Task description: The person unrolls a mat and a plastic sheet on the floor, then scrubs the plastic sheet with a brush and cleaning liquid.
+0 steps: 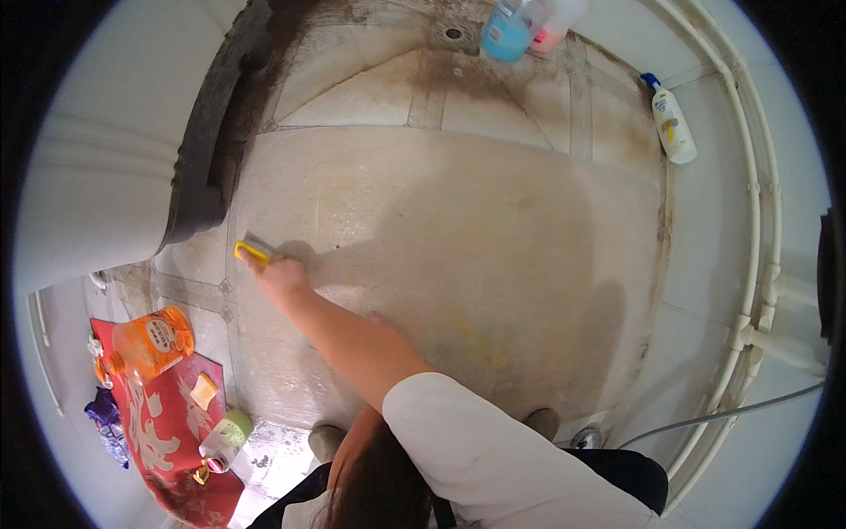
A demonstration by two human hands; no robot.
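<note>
My right arm, in a white sleeve, reaches across to the left. Its hand is closed on a yellow scrubbing brush, bristles toward the surface. Under the brush lies a large, wet-looking beige mat, near its left edge. My left arm shows only in part below the right one. A small bit of my left hand peeks out beyond the right forearm, over the mat; its fingers are mostly hidden.
At left, a red patterned mat bears an orange bottle, a sponge and a green-capped bottle. Blue and pink liquid bottles stand near a floor drain. A white spray bottle lies by the right wall.
</note>
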